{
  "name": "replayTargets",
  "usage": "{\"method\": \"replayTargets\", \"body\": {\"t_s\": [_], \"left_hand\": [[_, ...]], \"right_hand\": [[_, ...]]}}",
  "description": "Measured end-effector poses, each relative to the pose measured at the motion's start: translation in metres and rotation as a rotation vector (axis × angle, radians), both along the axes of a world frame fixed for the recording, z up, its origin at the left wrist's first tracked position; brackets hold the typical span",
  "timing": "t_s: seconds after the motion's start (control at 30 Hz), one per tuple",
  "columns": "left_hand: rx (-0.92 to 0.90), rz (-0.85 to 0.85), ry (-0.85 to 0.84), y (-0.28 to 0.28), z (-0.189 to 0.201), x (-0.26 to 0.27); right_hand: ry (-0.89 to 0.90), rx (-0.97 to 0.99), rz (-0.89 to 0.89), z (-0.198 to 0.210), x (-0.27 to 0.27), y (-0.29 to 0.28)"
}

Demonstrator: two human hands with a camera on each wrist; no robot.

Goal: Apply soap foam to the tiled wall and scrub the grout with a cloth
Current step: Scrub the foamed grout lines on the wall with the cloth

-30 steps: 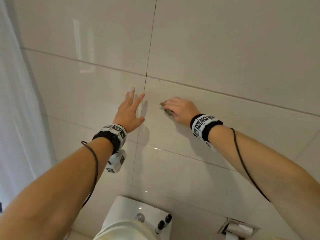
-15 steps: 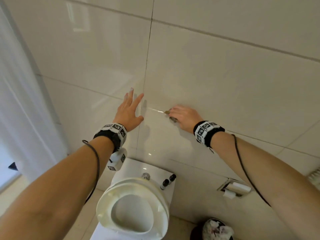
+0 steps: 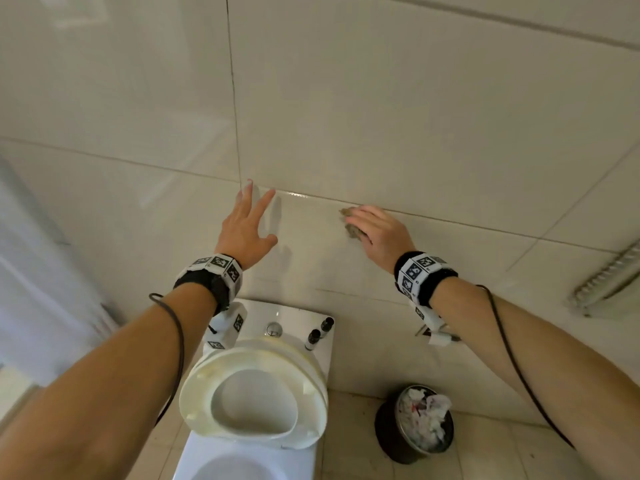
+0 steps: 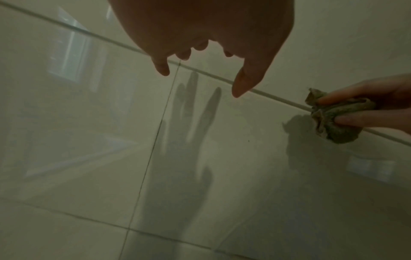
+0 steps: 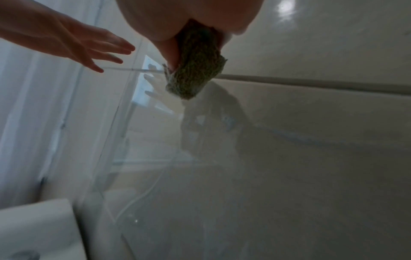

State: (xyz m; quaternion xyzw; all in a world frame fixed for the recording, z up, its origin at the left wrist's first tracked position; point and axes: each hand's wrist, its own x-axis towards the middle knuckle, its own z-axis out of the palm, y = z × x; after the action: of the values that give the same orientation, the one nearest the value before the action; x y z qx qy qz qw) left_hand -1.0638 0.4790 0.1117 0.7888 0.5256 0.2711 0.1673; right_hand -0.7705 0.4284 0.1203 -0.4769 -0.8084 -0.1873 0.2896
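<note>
The tiled wall (image 3: 398, 109) is glossy cream with thin grout lines. My right hand (image 3: 375, 230) grips a bunched olive-green cloth (image 3: 353, 232) and holds it against the horizontal grout line (image 3: 485, 228). The wrist views show the cloth (image 4: 333, 121) (image 5: 195, 70) wadded between the fingers and thumb, touching that line. My left hand (image 3: 247, 223) is open, fingers spread and straight, close to the wall where the vertical grout line (image 3: 233, 98) meets the horizontal one. I cannot tell whether its fingertips (image 4: 163, 69) touch the tile. No foam is plainly visible.
Below my arms stands a white toilet (image 3: 256, 393) with its seat down and two small dark bottles (image 3: 320, 332) on the cistern. A dark waste bin (image 3: 419, 424) full of paper sits on the floor to the right. A white curtain (image 3: 38, 271) hangs at left.
The view has tilted downward, bringing the toilet and bin into sight. My right hand with the cloth has slid a little right along the horizontal grout line. The left hand stays spread by the wall.
</note>
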Motion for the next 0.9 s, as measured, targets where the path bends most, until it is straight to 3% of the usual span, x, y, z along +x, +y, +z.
{"method": "replayTargets", "body": {"t_s": [0.2,0.4,0.5,0.6,0.67,0.77,0.9], "left_hand": [[-0.070,0.019,-0.011,-0.004,-0.028,0.006],[-0.135,0.052,-0.003,-0.007,-0.061,0.004],[-0.237,0.079,0.011,-0.005,-0.080,0.003],[-0.369,0.092,0.011,-0.002,-0.089,0.007],[-0.424,0.093,0.018,0.000,-0.091,0.013],[-0.455,0.089,0.044,0.001,-0.096,0.015],[-0.492,0.091,0.096,0.004,-0.101,0.005]], "right_hand": [[-0.229,-0.093,0.161,-0.048,-0.004,0.004],[0.080,-0.181,0.035,-0.095,-0.025,0.002],[0.521,-0.314,-0.220,-0.102,-0.027,-0.007],[1.144,-0.604,-0.568,-0.122,-0.027,-0.013],[1.475,-0.826,-0.682,-0.138,-0.024,-0.009],[1.409,-1.123,-0.749,-0.153,-0.025,0.000],[1.244,-1.283,-0.821,-0.171,-0.042,0.012]]}}
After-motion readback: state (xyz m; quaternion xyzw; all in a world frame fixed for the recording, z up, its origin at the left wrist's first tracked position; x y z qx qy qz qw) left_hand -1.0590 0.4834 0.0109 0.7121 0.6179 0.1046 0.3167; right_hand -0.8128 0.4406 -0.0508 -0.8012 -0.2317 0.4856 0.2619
